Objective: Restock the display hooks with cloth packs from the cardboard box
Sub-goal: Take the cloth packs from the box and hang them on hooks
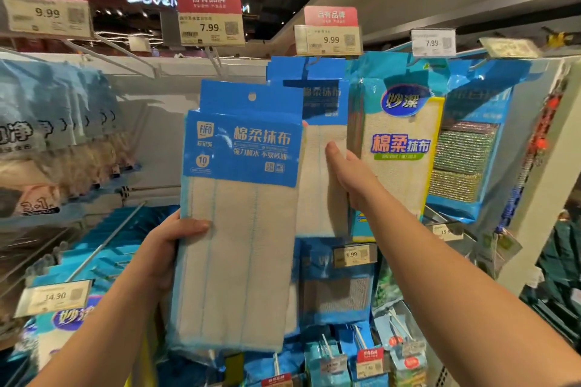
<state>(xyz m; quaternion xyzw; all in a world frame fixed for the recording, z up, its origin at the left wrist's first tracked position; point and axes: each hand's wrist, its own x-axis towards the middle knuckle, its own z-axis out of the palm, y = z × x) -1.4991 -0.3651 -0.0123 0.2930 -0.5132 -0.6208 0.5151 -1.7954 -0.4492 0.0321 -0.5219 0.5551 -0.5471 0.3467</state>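
Observation:
My left hand (171,240) grips a stack of cloth packs (239,229) by the left edge, thumb on the front; the packs have a blue header card with a hang hole and beige cloth below. They are held up in front of the display. Behind them, more packs of the same kind (317,148) hang from a hook under a 9.99 tag (328,39). My right hand (349,171) reaches up beside those hanging packs, thumb against the cloth and fingers hidden behind their right edge. The cardboard box is out of view.
A bare hook (217,64) juts out under the 7.99 tag (210,28), above the held packs. Another brand's cloth packs (396,148) and scouring pads (462,160) hang to the right. More hooks with goods fill the left side and the lower rows. A white post (540,166) stands right.

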